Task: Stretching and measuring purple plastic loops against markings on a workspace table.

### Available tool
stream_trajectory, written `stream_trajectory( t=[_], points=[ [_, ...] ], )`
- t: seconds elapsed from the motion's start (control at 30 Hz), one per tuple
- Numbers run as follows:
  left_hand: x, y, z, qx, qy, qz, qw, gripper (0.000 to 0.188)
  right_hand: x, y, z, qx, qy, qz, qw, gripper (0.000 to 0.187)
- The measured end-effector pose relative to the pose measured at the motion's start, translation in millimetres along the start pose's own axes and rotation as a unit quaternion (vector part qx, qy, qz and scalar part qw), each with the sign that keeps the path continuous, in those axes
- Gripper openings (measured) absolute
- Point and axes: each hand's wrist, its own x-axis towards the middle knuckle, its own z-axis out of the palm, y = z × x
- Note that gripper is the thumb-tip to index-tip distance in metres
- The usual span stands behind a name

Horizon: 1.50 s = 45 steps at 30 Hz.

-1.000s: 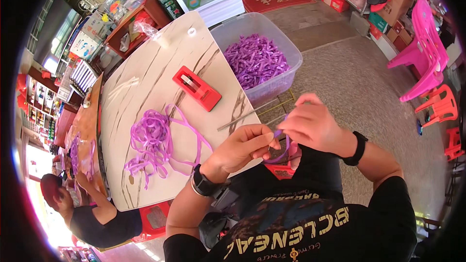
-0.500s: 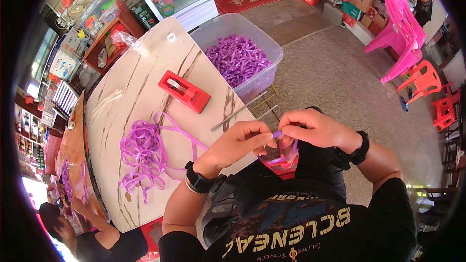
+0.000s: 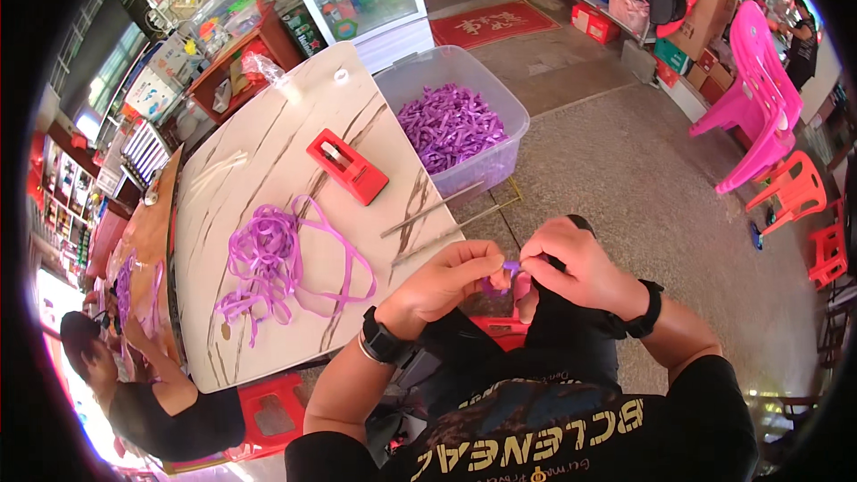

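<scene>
Over my lap, my left hand (image 3: 453,278) and my right hand (image 3: 576,270) face each other with fingertips pinched. Between them is a short piece of purple ribbon (image 3: 511,266), gripped from both sides. Part of it droops below the fingers, and its exact fold is too small to make out. On the table to the left lies a tangled heap of purple ribbon (image 3: 266,245), with a loose loop reaching toward my left wrist. Beyond my left hand, two thin metal rods (image 3: 428,210) stick out past the table's edge.
A red tape dispenser (image 3: 361,180) stands on the marbled table (image 3: 295,143). Beside the table, a clear plastic tub (image 3: 513,138) holds many purple ribbon pieces (image 3: 451,125). Another person (image 3: 170,402) sits at the lower left. Pink chairs (image 3: 754,103) and orange stools (image 3: 790,192) are at the right.
The view has shifted, so table and tub appear farther right. Both hands sit slightly lower in view, still pinching the ribbon. The loose strand on the table now curves in a rounder loop.
</scene>
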Motion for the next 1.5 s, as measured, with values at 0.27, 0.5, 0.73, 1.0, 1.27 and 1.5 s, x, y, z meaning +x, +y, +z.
stream_trajectory(
  t=[0.27, 0.5, 0.73, 1.0, 1.27, 1.5],
  points=[
    [11.5, -27.0, 3.5, 0.039, 0.017, -0.037, 0.998, 0.017, -29.4, 23.1, 1.1, 0.242, -0.100, 0.196, 0.945, 0.002],
    [26.7, -17.4, -15.4, 0.206, 0.108, 0.052, 0.971, 0.024, -21.7, 48.6, 1.5, 0.153, -0.031, 0.148, 0.977, 0.008],
    [55.4, 0.3, -107.2, 0.459, 0.312, 0.179, 0.812, 0.021, 2.1, 103.9, 21.6, 0.147, 0.107, 0.261, 0.948, 0.010],
    [66.6, 5.1, -118.0, 0.410, 0.319, 0.147, 0.841, 0.019, 14.5, 165.0, 87.7, 0.323, 0.110, 0.251, 0.906, 0.009],
    [71.4, 1.4, -117.5, 0.487, 0.311, 0.207, 0.789, 0.014, 9.8, 157.3, 118.5, 0.385, 0.151, 0.254, 0.874, 0.009],
    [74.8, 0.9, -117.6, 0.552, 0.326, 0.186, 0.745, 0.017, 12.1, 150.7, 123.5, 0.351, 0.150, 0.268, 0.884, 0.010]
  ],
)
